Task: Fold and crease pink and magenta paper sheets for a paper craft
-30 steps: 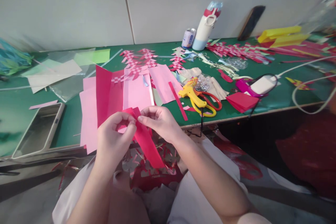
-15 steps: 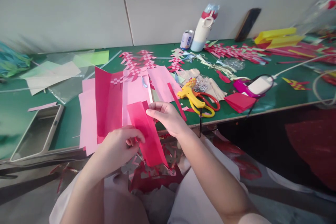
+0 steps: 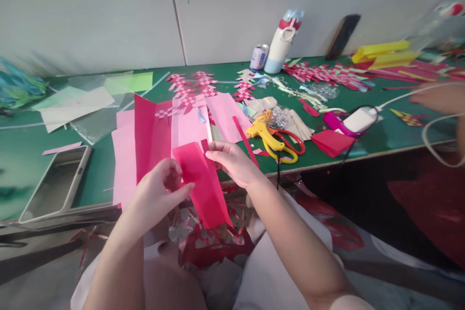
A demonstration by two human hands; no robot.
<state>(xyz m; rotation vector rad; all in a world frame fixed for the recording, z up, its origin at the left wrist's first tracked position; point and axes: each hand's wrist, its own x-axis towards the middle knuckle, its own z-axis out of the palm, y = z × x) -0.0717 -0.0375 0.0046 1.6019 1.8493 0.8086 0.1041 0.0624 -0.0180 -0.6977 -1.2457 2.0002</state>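
A folded strip of deep pink-red paper [image 3: 205, 189] slants down over the table's front edge, above my lap. My right hand [image 3: 232, 162] pinches its upper right edge between thumb and fingers. At the paper's left edge is my left hand [image 3: 156, 191], fingers curled and thumb stretched away from them, the thumb tip over the paper. Whether that thumb touches the paper I cannot tell. Behind, a creased red sheet [image 3: 150, 140] stands partly upright on light pink sheets [image 3: 123, 155]. A narrow red strip [image 3: 245, 140] lies right of my right hand.
Yellow-handled scissors [image 3: 290, 155] and a yellow glue gun [image 3: 263, 128] lie to the right. Woven paper pieces [image 3: 187, 89], a can [image 3: 259, 57] and a bottle [image 3: 281, 46] are at the back. A phone case [image 3: 78, 179] lies left. Another person's hand [image 3: 441, 97] is at the right edge.
My left hand has shifted up and slightly left, its thumb now spread from the fingers. The paper's top has tilted a little left. Another person's hand has appeared at the right.
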